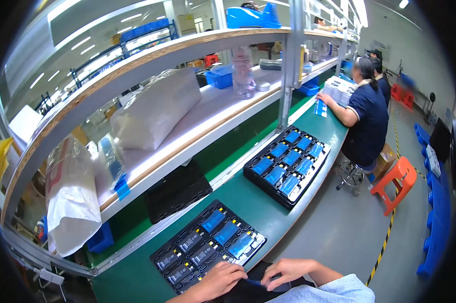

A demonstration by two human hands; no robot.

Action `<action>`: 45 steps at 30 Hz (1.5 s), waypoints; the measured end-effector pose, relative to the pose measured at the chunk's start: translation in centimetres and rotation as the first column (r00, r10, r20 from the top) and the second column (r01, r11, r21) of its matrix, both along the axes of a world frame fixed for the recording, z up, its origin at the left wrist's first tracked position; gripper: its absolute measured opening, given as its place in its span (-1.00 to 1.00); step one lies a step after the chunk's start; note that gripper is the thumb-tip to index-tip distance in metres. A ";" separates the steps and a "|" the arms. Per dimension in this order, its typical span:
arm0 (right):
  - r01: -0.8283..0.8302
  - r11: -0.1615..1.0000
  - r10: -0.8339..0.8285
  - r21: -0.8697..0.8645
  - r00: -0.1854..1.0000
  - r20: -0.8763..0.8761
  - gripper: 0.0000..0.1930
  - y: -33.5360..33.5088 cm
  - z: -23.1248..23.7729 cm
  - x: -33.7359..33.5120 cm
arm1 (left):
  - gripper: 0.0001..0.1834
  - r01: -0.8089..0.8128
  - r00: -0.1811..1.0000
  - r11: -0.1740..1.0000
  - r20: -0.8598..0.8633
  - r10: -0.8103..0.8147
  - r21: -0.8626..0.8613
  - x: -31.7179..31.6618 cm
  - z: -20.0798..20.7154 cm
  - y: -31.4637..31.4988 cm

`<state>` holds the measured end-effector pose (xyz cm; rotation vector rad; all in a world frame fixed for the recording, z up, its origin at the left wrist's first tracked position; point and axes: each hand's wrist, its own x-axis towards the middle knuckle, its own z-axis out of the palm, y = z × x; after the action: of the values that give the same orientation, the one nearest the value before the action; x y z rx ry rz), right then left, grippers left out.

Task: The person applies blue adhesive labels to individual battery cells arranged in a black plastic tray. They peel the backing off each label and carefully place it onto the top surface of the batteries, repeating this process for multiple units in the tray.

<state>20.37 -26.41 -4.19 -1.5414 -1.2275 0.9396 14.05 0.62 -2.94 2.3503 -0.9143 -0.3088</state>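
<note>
My left hand (pixel 219 281) and my right hand (pixel 287 273) are close together at the table's front edge, low in the picture. Both have bent, pinched fingers, and between them is a thin dark bluish piece (pixel 256 283) whose kind I cannot make out. Just beyond my left hand lies a black moulded tray (pixel 214 204) of flat batteries. Some are dark with pale print, like this bare battery (pixel 190 241); others have a blue face, like this blue-faced battery (pixel 226 232). My left hand overlaps the tray's near corner.
Farther along the green table (pixel 124 280), another black tray (pixel 266 191) carries several blue-faced batteries. A shelf (pixel 187 132) with a wrapped package (pixel 157 108) runs along the left. Ahead, a co-worker (pixel 366 108) sits at the table beside stacked white sheets (pixel 339 90). An orange stool (pixel 397 184) stands right.
</note>
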 end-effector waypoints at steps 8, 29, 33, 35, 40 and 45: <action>0.252 0.960 -0.190 0.126 0.909 -0.370 -0.62 1.9 -3.8 -0.1 | -0.67 0.074 0.992 0.956 0.121 -0.040 -0.284 0.7 1.4 -2.7; 0.529 0.802 -0.515 0.276 0.847 -0.128 -0.77 4.2 -2.1 -0.7 | -0.78 -0.760 0.604 0.396 -0.785 0.137 -0.516 -0.5 -0.2 -2.2; 0.439 0.834 -0.442 0.335 0.894 -0.073 -0.79 4.9 -1.8 -0.5 | -0.82 -0.772 0.594 0.382 -0.790 0.150 -0.509 -1.3 1.1 -1.4; 0.413 0.836 -0.411 0.362 0.908 -0.086 -0.81 5.4 -1.6 -0.9 | -0.82 -0.765 0.587 0.384 -0.806 0.084 -0.517 -1.8 1.3 -0.8; 0.386 0.820 -0.397 0.423 0.915 -0.065 -0.84 6.5 -2.1 -2.2 | -0.85 -0.774 0.548 0.380 -0.836 0.002 -0.507 -3.1 0.4 0.7; 0.349 0.867 -0.369 0.355 0.929 -0.011 -0.76 6.1 -0.6 -2.4 | -0.83 -0.647 0.700 0.547 -0.697 0.152 -0.531 -3.3 1.1 1.0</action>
<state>18.01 -20.28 -4.75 -1.4447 -1.0299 0.4061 10.71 1.61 -1.88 1.4408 -0.0622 -0.3299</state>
